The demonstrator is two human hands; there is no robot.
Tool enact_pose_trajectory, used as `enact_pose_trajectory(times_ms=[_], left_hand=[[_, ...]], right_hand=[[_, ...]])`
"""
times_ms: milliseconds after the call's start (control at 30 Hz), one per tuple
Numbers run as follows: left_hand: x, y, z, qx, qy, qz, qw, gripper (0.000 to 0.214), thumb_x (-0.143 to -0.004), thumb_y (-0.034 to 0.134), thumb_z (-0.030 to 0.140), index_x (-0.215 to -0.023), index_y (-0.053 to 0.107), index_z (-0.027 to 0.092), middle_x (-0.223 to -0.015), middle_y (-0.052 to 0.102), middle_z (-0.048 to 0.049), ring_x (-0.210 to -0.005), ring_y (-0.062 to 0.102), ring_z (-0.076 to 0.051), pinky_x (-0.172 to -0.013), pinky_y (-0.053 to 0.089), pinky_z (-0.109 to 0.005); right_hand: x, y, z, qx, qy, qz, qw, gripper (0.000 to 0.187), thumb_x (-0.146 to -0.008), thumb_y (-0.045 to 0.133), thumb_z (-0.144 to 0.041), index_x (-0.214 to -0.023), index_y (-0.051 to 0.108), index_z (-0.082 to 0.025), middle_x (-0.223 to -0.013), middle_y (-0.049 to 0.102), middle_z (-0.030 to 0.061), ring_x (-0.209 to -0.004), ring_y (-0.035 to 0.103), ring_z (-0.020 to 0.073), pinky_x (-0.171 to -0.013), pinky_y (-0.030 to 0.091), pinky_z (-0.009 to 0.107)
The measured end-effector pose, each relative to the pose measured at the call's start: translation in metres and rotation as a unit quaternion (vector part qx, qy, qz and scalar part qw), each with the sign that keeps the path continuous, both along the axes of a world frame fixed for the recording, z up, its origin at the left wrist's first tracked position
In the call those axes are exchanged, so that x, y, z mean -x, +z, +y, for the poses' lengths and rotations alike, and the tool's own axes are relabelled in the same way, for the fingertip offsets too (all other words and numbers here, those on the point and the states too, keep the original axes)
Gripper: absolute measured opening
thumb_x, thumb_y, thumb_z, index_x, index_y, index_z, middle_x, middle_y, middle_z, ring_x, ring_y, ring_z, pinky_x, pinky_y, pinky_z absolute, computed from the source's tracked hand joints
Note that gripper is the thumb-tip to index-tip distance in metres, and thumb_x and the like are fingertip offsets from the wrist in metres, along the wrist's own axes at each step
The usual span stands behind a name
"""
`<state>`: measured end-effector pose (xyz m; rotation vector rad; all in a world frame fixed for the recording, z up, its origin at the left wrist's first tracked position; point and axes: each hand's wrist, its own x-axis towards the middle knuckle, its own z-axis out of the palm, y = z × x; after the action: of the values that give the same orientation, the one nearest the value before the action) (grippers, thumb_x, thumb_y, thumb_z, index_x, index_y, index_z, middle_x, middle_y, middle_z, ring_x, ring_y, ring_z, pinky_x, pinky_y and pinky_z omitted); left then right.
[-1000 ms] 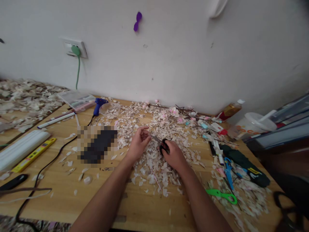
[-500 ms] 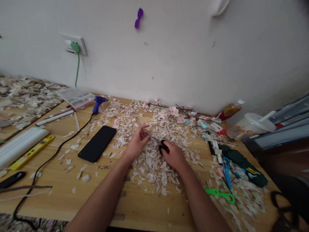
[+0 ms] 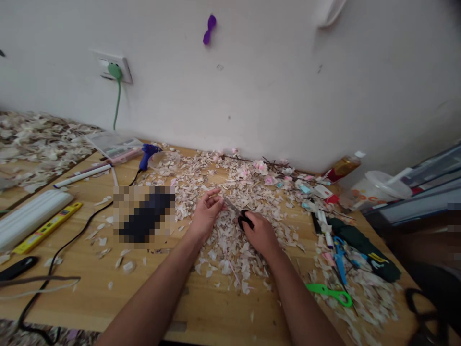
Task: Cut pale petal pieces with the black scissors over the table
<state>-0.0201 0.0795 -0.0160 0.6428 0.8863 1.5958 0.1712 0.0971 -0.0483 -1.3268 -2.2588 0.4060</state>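
Observation:
My right hand is closed round the black handles of a pair of scissors. The blades point up and left, and their tips reach the fingertips of my left hand. Thumb and index finger of the left hand are pinched together at a small pale piece, too small to make out clearly. Beneath both hands the table is strewn with thin whitish scraps, some tinged pink. Behind them, pink and white artificial blossoms on dark twigs lie along the wall.
On the left are a pixelated dark phone, a blue glue gun with its black cord, and a yellow knife-like tool. Green scissors, blue scissors, a dark green pouch and a white tub stand or lie right.
The view has shifted very slightly. The left hand has turned a little, and the pale piece shows at its fingertips by the blades. The right hand keeps its hold on the scissors.

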Motion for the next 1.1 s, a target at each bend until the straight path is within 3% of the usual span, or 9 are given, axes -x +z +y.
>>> enact_pose_trajectory(times_ms=[167,233,333,433,667,900,1100], left_hand=[[0.008,-0.004,0.004,-0.055,0.029,0.179,0.982,0.038,-0.078,0.071,0.029,-0.11,0.052,0.02,-0.083,0.059,0.0016,-0.076,0.06,-0.012,-0.075,0.048,-0.027],[0.008,-0.006,0.002,-0.09,0.033,0.3,0.949,0.034,-0.082,0.064,0.022,-0.114,0.051,0.021,-0.086,0.058,0.0007,-0.08,0.059,-0.013,-0.079,0.047,-0.028],[0.003,-0.008,-0.005,-0.12,0.001,0.467,0.876,0.031,-0.086,0.055,0.017,-0.116,0.052,0.022,-0.094,0.06,-0.0025,-0.09,0.059,-0.016,-0.087,0.046,-0.032],[-0.005,-0.01,-0.012,-0.127,-0.079,0.513,0.845,0.023,-0.089,0.052,0.021,-0.112,0.05,0.022,-0.101,0.063,-0.005,-0.095,0.06,-0.018,-0.087,0.046,-0.033],[-0.009,-0.015,-0.011,-0.115,-0.104,0.456,0.876,0.037,-0.086,0.052,0.015,-0.12,0.041,0.023,-0.093,0.061,-0.0008,-0.085,0.062,-0.015,-0.079,0.047,-0.028],[-0.01,-0.014,-0.011,-0.108,-0.104,0.431,0.89,0.04,-0.084,0.056,0.017,-0.121,0.041,0.023,-0.089,0.06,0.0,-0.08,0.06,-0.014,-0.076,0.046,-0.027],[-0.008,-0.009,-0.01,-0.05,-0.156,0.294,0.942,0.033,-0.085,0.057,0.024,-0.116,0.048,0.02,-0.095,0.065,-0.0043,-0.081,0.061,-0.014,-0.071,0.046,-0.027]], right_hand=[[0.001,0.001,0.0,0.0,-0.04,0.095,0.995,0.021,-0.087,0.048,-0.026,-0.099,0.063,-0.017,-0.095,0.067,0.0109,-0.091,0.062,0.0249,-0.082,0.048,0.036],[0.004,0.003,-0.002,0.011,-0.041,0.166,0.985,0.02,-0.087,0.05,-0.027,-0.099,0.062,-0.018,-0.095,0.067,0.0089,-0.091,0.062,0.0231,-0.082,0.049,0.034],[0.009,0.006,-0.006,0.048,-0.018,0.263,0.963,0.02,-0.087,0.053,-0.027,-0.104,0.062,-0.021,-0.099,0.068,0.0058,-0.091,0.064,0.0204,-0.084,0.05,0.032],[0.013,0.008,-0.008,0.08,-0.017,0.301,0.95,0.022,-0.084,0.057,-0.029,-0.103,0.062,-0.02,-0.1,0.068,0.0063,-0.093,0.063,0.0214,-0.086,0.05,0.034],[0.015,0.009,-0.003,0.144,-0.037,0.325,0.934,0.038,-0.075,0.069,-0.032,-0.109,0.061,-0.02,-0.104,0.068,0.0058,-0.087,0.063,0.02,-0.079,0.051,0.032],[0.016,0.008,-0.003,0.176,-0.022,0.356,0.917,0.025,-0.074,0.071,-0.03,-0.096,0.063,-0.019,-0.087,0.067,0.0022,-0.079,0.062,0.0181,-0.073,0.049,0.029],[0.015,0.012,-0.003,0.188,-0.004,0.415,0.89,0.027,-0.073,0.074,-0.03,-0.097,0.064,-0.022,-0.086,0.065,0.0006,-0.077,0.061,0.0152,-0.07,0.049,0.026]])
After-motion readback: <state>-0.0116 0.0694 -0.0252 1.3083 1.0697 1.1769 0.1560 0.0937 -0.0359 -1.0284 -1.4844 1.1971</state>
